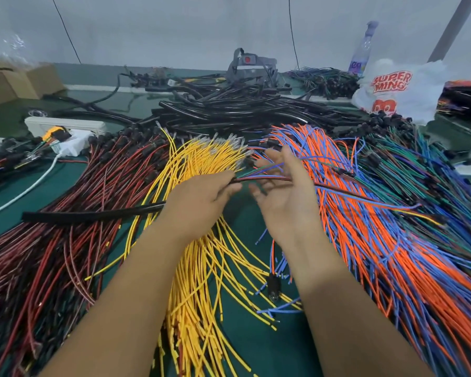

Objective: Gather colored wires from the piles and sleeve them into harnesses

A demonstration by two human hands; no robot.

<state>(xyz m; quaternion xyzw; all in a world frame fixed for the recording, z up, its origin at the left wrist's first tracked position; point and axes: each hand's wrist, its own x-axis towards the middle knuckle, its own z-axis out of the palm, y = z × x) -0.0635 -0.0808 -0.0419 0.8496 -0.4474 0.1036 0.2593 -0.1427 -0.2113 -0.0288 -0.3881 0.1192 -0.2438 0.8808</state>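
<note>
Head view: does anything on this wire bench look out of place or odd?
Mostly sorted by colour, but a small black connector with blue leads lies apart on the green mat, between the yellow wires and the orange and blue wires. A plastic bottle and printed bag sit among the stock.

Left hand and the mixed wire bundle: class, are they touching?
Touching. The head view shows the left hand with its fingers curled round the end of the wire bundle.
</note>
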